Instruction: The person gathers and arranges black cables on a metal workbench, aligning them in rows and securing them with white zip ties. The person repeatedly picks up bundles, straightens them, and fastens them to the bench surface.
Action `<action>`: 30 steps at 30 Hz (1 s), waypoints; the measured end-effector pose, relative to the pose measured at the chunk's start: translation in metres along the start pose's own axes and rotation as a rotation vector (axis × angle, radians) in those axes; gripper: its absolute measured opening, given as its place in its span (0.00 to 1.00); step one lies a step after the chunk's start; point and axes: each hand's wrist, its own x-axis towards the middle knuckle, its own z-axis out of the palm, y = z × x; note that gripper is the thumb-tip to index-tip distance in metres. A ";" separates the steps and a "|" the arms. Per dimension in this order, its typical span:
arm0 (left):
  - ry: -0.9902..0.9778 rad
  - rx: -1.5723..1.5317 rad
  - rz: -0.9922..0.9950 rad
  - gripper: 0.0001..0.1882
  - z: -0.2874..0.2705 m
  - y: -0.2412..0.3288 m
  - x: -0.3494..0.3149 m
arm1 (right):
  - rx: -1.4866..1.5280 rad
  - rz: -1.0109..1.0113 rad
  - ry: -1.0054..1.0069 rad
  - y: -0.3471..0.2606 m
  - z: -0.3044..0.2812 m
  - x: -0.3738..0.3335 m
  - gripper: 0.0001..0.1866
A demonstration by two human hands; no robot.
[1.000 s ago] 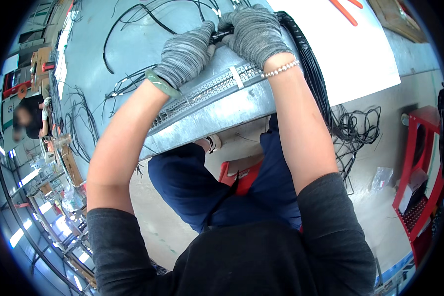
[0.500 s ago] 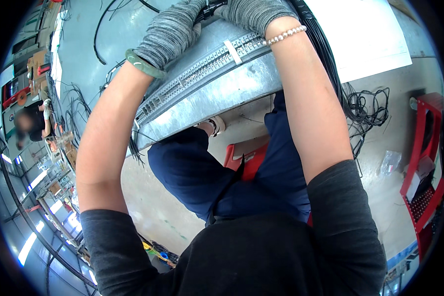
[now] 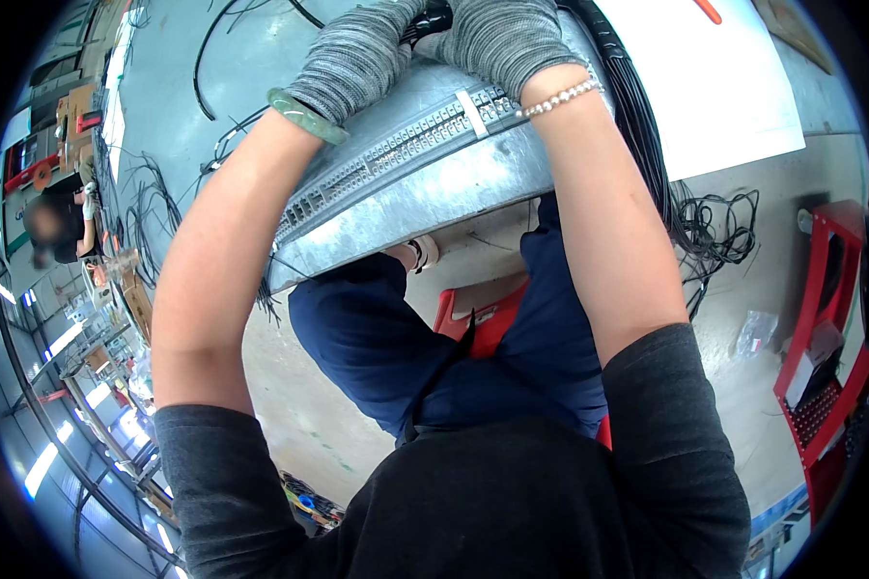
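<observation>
Beside the black cable bundle (image 3: 637,135), 2 gloved hands, left hand (image 3: 357,53) and right hand (image 3: 507,39), grip unclear, over the terminal strip (image 3: 396,154).

Grey knit gloves; green bangle (image 3: 306,116) left, pearl bracelet (image 3: 560,97) right; dark short sleeves; navy trousers.

A clear crumpled plastic bag (image 3: 758,333) lies on the concrete floor at the right, just beside the red metal rack (image 3: 826,318). On that rack rests a flat grey-white card or label (image 3: 799,378), tilted. At the far left edge, brown cardboard boxes (image 3: 72,106) stand stacked on a cluttered work surface, and another brown carton (image 3: 137,304) sits lower down near the bench's left end. A small white strip label (image 3: 472,113) crosses the grey terminal rail (image 3: 396,154) on the bench.
</observation>
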 end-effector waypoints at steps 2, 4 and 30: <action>0.008 -0.016 0.046 0.22 0.000 -0.005 0.003 | -0.001 0.002 0.079 -0.002 0.007 0.000 0.24; -0.013 0.038 -0.020 0.23 -0.002 0.001 0.002 | 0.036 -0.008 0.068 -0.001 0.007 0.000 0.25; -0.287 -0.394 0.027 0.12 -0.009 -0.051 0.029 | 0.048 0.025 -0.197 -0.008 0.016 0.020 0.27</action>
